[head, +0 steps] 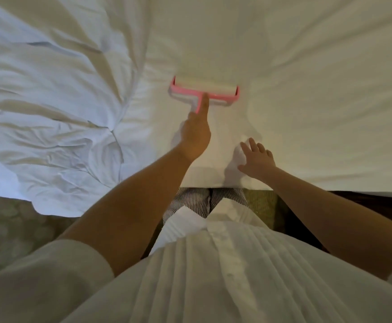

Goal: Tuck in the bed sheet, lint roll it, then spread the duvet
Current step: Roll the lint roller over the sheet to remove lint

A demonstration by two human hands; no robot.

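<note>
Near the middle of the bed, the left hand [196, 136] grips the handle of a pink lint roller [204, 89], its index finger [204, 106] laid straight along the stem. The roller head lies flat on the white bed sheet [307, 78]. Just right and nearer, the right hand [258, 159] rests on the sheet by the bed's near edge, fingers spread and holding nothing. Left of the roller, a rumpled white duvet [50, 101] is heaped, its edge close to the roller's left end and spilling over the near edge onto patterned carpet [10, 229]. Far and right, the sheet shows shallow wrinkles. Nearest are striped trousers [190, 201] and a white pleated shirt [225, 264].
</note>
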